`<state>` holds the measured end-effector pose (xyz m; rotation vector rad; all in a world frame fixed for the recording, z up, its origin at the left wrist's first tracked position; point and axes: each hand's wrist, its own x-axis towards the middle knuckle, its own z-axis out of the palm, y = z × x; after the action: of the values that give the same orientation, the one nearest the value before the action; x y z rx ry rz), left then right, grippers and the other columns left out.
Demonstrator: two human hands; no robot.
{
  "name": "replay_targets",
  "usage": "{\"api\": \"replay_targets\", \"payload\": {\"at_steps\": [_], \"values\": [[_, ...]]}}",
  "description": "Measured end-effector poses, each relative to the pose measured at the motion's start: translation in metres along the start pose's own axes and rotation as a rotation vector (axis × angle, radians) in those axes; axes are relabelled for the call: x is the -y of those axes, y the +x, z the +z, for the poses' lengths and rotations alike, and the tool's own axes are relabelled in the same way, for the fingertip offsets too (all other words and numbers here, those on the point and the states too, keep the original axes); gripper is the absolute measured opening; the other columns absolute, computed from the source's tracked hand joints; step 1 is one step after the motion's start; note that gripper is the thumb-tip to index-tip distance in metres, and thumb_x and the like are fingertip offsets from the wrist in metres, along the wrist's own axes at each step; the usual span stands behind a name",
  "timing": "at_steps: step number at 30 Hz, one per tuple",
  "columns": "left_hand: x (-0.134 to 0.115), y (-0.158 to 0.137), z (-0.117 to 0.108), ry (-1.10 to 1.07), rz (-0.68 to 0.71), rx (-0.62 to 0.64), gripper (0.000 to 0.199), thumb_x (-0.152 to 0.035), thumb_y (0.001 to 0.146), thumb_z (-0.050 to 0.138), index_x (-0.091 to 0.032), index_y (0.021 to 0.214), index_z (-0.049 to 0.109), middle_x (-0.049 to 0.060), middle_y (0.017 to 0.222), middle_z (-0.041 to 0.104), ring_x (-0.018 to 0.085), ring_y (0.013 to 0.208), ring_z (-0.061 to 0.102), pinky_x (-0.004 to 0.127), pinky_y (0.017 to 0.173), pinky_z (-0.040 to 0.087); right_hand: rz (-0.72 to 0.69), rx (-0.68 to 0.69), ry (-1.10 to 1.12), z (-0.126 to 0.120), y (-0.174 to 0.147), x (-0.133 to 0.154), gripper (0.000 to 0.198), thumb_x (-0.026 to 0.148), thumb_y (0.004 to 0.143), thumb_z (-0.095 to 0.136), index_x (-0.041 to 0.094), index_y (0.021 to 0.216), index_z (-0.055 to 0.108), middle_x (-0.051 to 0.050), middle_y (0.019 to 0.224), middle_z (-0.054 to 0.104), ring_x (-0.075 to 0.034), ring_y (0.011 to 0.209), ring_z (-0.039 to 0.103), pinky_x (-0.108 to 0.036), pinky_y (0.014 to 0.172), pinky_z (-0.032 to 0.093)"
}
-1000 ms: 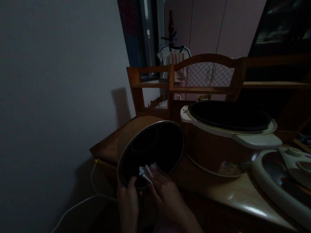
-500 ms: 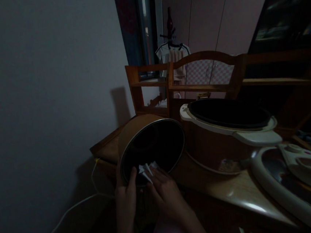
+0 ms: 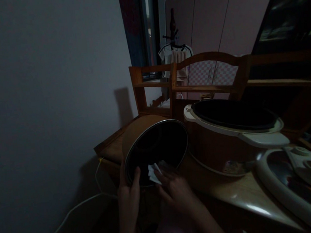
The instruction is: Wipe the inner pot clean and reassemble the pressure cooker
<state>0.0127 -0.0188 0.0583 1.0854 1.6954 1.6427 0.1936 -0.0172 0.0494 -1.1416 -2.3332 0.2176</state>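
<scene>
A round inner pot (image 3: 142, 127), tan outside and dark inside, is tipped on its side with its mouth toward me. My left hand (image 3: 129, 186) grips its lower left rim, the thumb inside and the fingers behind the outer wall. A crumpled white tissue (image 3: 154, 173) is pinched in my right hand (image 3: 174, 184), which reaches into the lower right of the pot's mouth. The tissue lies against or close to the dark inner wall; exact contact is hard to tell in the dim light.
To the right stands a large cooker body (image 3: 216, 147) with white handles and a dark opening. Its lid (image 3: 296, 183) lies on the wooden desk (image 3: 240, 192) at the right front. A wooden shelf (image 3: 204, 56) rises behind. A white cable (image 3: 78, 203) hangs by the left wall.
My right hand has moved the tissue a little to the right along the pot's lower inside. The left hand keeps its grip on the rim. The whole view has shifted slightly.
</scene>
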Motion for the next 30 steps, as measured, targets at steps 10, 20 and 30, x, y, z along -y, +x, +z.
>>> {"api": "replay_targets", "payload": {"at_steps": [10, 20, 30], "values": [[-0.004, -0.005, 0.005, 0.238, 0.221, 0.046, 0.058, -0.053, 0.096, 0.042, -0.025, 0.147, 0.043, 0.011, 0.133, 0.063, 0.028, 0.13, 0.054, 0.043, 0.11, 0.038, 0.027, -0.132, -0.198, 0.003, -0.001, -0.025, 0.072, 0.051, 0.101, 0.049, 0.013, 0.157, 0.025, -0.013, 0.161, 0.02, -0.03, 0.15, 0.008, -0.053, 0.123, 0.022], [0.005, -0.008, 0.006, 0.24, 0.252, 0.091, 0.061, -0.044, 0.091, 0.052, -0.02, 0.146, 0.043, 0.017, 0.148, 0.049, 0.03, 0.138, 0.045, 0.044, 0.114, 0.036, 0.013, -0.145, -0.158, 0.008, -0.002, -0.027, 0.072, 0.05, 0.099, 0.053, 0.017, 0.158, 0.025, -0.011, 0.161, 0.02, -0.03, 0.15, 0.009, -0.052, 0.122, 0.026], [0.038, 0.008, 0.009, 0.348, 0.401, 0.041, 0.04, -0.034, 0.086, 0.046, -0.015, 0.117, 0.066, 0.019, 0.126, 0.063, 0.035, 0.136, 0.045, 0.054, 0.117, 0.028, 0.034, -0.129, -0.112, 0.003, -0.003, -0.021, 0.067, 0.044, 0.1, 0.053, 0.02, 0.157, 0.027, -0.008, 0.161, 0.02, -0.029, 0.15, 0.01, -0.052, 0.121, 0.028]]}}
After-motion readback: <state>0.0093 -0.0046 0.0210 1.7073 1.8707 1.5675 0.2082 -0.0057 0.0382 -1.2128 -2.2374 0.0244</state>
